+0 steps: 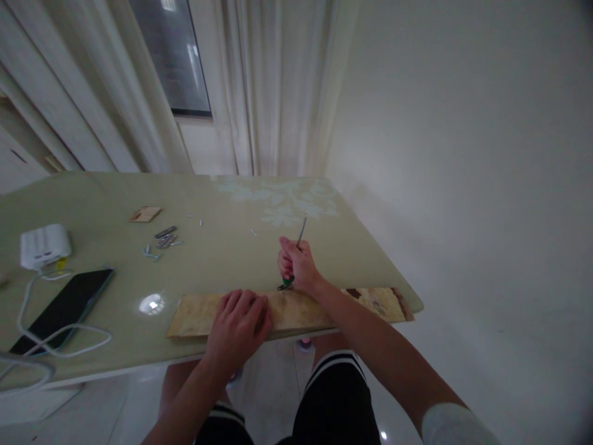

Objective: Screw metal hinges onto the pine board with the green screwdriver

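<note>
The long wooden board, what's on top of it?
Your left hand rests on the wooden board, and your right forearm crosses in front. The board's surface behind them is covered and can't be seen.

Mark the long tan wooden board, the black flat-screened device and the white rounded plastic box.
Wooden board (296, 310), head view: bare middle stretch.
Black device (71, 303), head view: screen.
White box (45, 242), head view: near its middle.

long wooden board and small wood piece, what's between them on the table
In the head view, a cluster of small metal pieces lies between the small wood piece and the long wooden board, nearer the former.
</note>
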Demonstrator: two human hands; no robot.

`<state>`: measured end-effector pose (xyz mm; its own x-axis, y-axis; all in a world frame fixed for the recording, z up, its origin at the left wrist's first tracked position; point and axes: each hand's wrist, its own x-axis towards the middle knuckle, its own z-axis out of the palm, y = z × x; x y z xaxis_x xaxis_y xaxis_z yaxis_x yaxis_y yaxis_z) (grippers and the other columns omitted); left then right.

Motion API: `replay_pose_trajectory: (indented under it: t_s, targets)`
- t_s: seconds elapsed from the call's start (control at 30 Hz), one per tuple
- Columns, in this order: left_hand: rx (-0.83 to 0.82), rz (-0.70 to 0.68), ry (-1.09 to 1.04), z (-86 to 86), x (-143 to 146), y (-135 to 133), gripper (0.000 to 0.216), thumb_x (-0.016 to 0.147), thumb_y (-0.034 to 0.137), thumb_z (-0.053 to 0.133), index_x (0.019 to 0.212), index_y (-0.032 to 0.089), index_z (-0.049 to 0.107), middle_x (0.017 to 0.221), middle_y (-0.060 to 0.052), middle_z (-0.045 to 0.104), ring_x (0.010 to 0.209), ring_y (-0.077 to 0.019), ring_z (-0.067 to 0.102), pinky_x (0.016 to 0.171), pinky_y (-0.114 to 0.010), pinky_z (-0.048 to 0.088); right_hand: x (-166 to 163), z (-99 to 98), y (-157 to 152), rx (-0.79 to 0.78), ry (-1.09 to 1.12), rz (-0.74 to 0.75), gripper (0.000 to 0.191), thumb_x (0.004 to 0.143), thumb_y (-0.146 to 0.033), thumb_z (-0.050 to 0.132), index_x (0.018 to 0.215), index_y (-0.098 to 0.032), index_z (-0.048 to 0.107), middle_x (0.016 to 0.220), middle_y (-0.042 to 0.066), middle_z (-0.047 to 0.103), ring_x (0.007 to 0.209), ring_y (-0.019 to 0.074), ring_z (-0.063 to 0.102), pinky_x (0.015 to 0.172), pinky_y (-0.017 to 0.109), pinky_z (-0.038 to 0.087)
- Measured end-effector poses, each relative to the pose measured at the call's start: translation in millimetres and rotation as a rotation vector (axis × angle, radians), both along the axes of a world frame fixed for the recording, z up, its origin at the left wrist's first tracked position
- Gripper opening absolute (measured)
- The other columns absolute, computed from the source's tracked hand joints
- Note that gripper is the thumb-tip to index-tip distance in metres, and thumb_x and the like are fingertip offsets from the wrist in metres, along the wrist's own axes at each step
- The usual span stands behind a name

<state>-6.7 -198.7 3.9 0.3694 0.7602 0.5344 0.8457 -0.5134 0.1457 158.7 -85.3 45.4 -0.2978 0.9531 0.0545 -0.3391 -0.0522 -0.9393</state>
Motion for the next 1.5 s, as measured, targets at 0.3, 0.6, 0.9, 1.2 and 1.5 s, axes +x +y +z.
replay_pose_trajectory:
  t_s: [0.3,0.6,0.9,1.2,1.5]
  targets:
    - [0.003,0.053,0.035,-1.8,6.5,-3.1,0.013,0.1,0.023,0.056,0.108,0.019,0.065,0.11,-0.012,0.072,0.102,-0.0328,0.064,0.093,-0.052,0.051,-2.6,6.5,-33.4,0.009,-0.048,-0.359,0.065,0.086,-0.076,0.065,0.058,-0.026,0.034,0.044,-0.01,0.031,0.033,0.0056,0.028,0.032,0.022,0.025]
    - [0.004,0.017,-0.021,-6.0,7.7,-2.4,0.015,0.101,0.023,0.055,0.11,0.019,0.067,0.111,-0.013,0.073,0.104,-0.0315,0.066,0.095,-0.051,0.051,-8.4,-8.6,-41.4,0.011,-0.116,-0.486,0.066,0.087,-0.078,0.061,0.056,-0.026,0.036,0.043,-0.008,0.033,0.034,0.0066,0.03,0.033,0.023,0.027]
    - [-0.017,0.018,-0.028,-2.5,8.5,-2.0,0.013,0.1,0.023,0.056,0.108,0.02,0.066,0.111,-0.012,0.073,0.103,-0.0315,0.065,0.094,-0.05,0.05,-9.7,-6.1,-42.2,-0.031,-0.031,-0.558,0.062,0.087,-0.073,0.062,0.057,-0.026,0.034,0.044,-0.009,0.032,0.034,0.0062,0.028,0.032,0.022,0.027]
    - [-0.139,-0.001,0.062,0.3,-5.1,1.5,0.042,0.1,0.047,0.064,0.132,0.019,0.059,0.125,-0.014,0.071,0.114,-0.0335,0.066,0.1,-0.049,0.048,13.8,15.0,-52.7,0.039,-0.169,-0.491,0.06,0.092,-0.072,0.058,0.059,-0.026,0.038,0.045,-0.009,0.034,0.036,0.008,0.027,0.036,0.025,0.028]
    - [-0.536,0.045,0.008,32.1,-6.4,3.5,0.037,0.082,0.042,0.083,0.104,0.022,0.061,0.098,-0.006,0.073,0.095,-0.0304,0.07,0.092,-0.044,0.05,121.5,18.2,-124.9,0.433,-1.519,-0.085,0.064,0.083,-0.052,0.084,0.137,-0.023,0.067,0.142,0.013,0.067,0.109,0.0324,0.072,0.089,0.041,0.053]
